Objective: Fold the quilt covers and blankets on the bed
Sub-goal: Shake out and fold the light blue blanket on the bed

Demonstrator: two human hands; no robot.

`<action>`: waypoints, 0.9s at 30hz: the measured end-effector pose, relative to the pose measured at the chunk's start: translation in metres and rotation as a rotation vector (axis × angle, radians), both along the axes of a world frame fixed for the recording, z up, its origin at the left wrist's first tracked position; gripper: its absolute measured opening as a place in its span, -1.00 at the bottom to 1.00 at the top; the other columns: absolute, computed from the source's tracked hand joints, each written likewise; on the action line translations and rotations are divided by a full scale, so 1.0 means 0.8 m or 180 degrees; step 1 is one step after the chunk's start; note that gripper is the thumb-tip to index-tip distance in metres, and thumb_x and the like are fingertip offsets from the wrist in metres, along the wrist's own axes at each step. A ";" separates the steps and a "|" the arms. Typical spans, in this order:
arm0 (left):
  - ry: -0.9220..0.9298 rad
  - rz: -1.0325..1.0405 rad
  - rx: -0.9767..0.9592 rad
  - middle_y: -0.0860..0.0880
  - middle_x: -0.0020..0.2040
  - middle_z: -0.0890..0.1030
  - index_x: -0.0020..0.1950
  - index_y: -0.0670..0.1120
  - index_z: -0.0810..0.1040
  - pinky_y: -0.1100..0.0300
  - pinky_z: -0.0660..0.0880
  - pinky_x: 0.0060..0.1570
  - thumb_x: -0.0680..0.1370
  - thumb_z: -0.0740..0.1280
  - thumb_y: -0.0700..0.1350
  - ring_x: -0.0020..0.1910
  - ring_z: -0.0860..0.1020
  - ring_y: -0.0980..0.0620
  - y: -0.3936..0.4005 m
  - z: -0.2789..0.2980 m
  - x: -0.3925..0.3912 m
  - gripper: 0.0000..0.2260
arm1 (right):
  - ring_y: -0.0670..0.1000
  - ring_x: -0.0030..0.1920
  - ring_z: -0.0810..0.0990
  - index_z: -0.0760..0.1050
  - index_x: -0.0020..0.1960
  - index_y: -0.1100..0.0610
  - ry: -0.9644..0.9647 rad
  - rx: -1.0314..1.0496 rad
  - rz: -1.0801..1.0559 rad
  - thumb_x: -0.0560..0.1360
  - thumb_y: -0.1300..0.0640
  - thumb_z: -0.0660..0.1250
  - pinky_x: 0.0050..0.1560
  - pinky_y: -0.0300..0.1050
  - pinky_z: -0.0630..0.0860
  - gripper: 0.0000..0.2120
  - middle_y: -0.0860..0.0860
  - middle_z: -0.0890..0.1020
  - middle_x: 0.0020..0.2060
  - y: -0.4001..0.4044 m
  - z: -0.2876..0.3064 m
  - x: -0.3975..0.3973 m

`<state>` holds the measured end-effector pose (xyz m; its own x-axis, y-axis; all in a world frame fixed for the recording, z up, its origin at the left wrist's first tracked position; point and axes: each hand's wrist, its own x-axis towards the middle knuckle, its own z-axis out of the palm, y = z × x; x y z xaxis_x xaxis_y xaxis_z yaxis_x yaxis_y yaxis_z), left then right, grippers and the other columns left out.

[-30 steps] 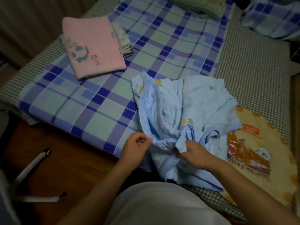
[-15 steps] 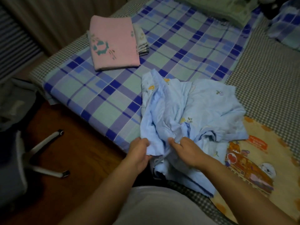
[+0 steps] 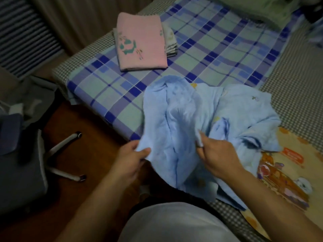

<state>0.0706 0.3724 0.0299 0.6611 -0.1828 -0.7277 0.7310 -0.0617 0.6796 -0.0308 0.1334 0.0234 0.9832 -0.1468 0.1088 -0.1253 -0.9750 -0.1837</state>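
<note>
A crumpled light-blue cover [image 3: 206,119] lies at the near edge of the bed, part of it hanging over the side. My left hand [image 3: 132,159] pinches its lower left edge between thumb and fingers. To the right, my right hand [image 3: 218,154] grips a bunched fold near the middle of the same cloth. Between the two hands the cloth is drawn out. Farther back on the blue plaid sheet [image 3: 218,55] sits a folded pink blanket [image 3: 141,41] on top of another folded pale cloth [image 3: 170,41].
A yellow cartoon-print blanket [image 3: 286,168] lies flat at the right under the blue cover. A green folded cloth [image 3: 258,9] sits at the far end. A chair with white legs [image 3: 63,154] stands on the wooden floor at left. Grey checked mattress fabric [image 3: 300,81] borders the sheet.
My hands have moved apart, spreading the blue cover's near edge; the left hand went left and took a fresh pinch. The view has swung left and nearer.
</note>
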 end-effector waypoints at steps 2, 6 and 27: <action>0.0255 -0.0123 -0.0165 -0.26 -0.08 0.69 -0.01 -0.23 0.63 -0.07 0.56 0.07 0.53 0.34 -0.40 -0.05 0.63 -0.20 -0.040 -0.015 -0.030 -0.87 | 0.14 -0.57 0.48 0.54 0.30 0.21 0.0165 -0.0291 0.0509 0.47 0.00 0.20 -0.59 -0.15 0.26 -0.52 0.08 0.61 -0.39 0.039 -0.026 0.010; 0.0426 0.0026 -0.0185 -0.25 -0.10 0.68 0.04 -0.24 0.63 0.06 0.50 -0.11 0.52 0.35 -0.35 -0.12 0.59 -0.15 -0.059 -0.042 -0.040 -0.86 | 0.06 -0.59 0.43 0.48 0.38 0.27 0.0659 -0.0696 0.0695 0.32 0.07 0.45 -0.50 -0.17 0.11 -0.34 0.03 0.54 -0.45 0.078 -0.061 0.023; 0.0699 -0.0173 -0.0725 -0.19 0.04 0.70 0.11 -0.20 0.60 -0.04 0.57 0.17 0.65 0.29 -0.09 0.03 0.67 -0.11 -0.027 -0.058 -0.016 -0.80 | 0.04 -0.61 0.35 0.36 0.48 0.22 0.0606 -0.1126 0.0624 0.42 0.12 0.03 -0.48 -0.16 0.16 -0.36 0.03 0.41 -0.49 0.107 -0.083 0.019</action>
<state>0.0578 0.3504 -0.0164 0.4774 -0.3883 -0.7882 0.8616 0.0309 0.5067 -0.0159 0.2190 -0.0430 0.9961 0.0579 -0.0667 0.0687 -0.9824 0.1738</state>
